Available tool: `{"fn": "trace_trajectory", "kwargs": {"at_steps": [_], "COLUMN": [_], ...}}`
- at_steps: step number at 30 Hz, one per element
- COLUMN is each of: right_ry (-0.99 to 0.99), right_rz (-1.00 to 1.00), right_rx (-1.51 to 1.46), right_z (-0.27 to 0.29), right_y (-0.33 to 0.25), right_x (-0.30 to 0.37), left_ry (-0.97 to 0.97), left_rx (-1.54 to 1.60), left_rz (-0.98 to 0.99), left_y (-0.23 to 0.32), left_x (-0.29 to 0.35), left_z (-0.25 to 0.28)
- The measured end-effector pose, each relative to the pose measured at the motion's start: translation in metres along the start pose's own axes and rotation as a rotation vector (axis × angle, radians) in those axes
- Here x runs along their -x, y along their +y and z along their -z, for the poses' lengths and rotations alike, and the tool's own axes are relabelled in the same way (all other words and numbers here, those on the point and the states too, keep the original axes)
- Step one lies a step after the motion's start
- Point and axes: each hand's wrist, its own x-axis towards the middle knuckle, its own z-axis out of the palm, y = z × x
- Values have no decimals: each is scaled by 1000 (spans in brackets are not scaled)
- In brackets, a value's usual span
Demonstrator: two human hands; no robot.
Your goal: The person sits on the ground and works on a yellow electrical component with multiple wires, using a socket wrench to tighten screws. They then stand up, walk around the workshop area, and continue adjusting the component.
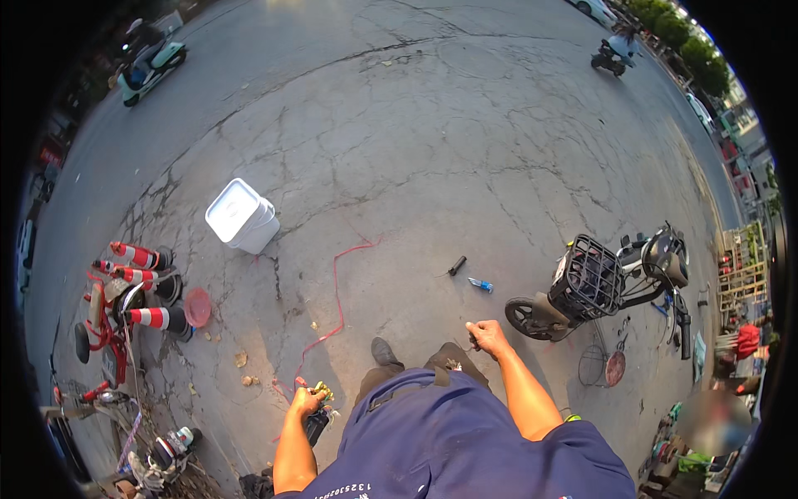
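Note:
My left hand point(307, 402) is low, left of my body, with its fingers closed round a small yellow-green bundle point(322, 389); its exact kind is too small to tell. A black boxy thing point(316, 427) shows just below that hand, and I cannot tell whether it hangs from it. A thin red cord point(337, 291) runs over the pavement to near this hand. In front of my right thigh, my right hand point(489, 338) is closed in a pinch; what it holds, if anything, is too small to make out. Ahead of it lie a blue-handled tool point(480, 284) and a short black cylinder point(457, 265).
A white lidded bucket point(243, 216) stands ahead left. Red-white traffic cones point(158, 318) lie over a red cycle, beside a pink basin point(197, 307). An electric bike with a black basket point(592, 277) is at my right. Scooter riders point(150, 60) pass on the road.

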Motion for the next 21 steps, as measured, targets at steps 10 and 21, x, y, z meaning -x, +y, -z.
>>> {"fn": "trace_trajectory", "kwargs": {"at_steps": [10, 21], "right_ry": [466, 518], "right_rz": [-451, -306], "right_rx": [-227, -665], "right_z": [44, 97], "right_y": [200, 301], "right_x": [140, 186], "left_ry": [-193, -121], "left_rx": [-1022, -1248], "left_rz": [-73, -277], "left_y": [69, 154], "left_x": [-50, -39], "left_z": [-27, -169]}}
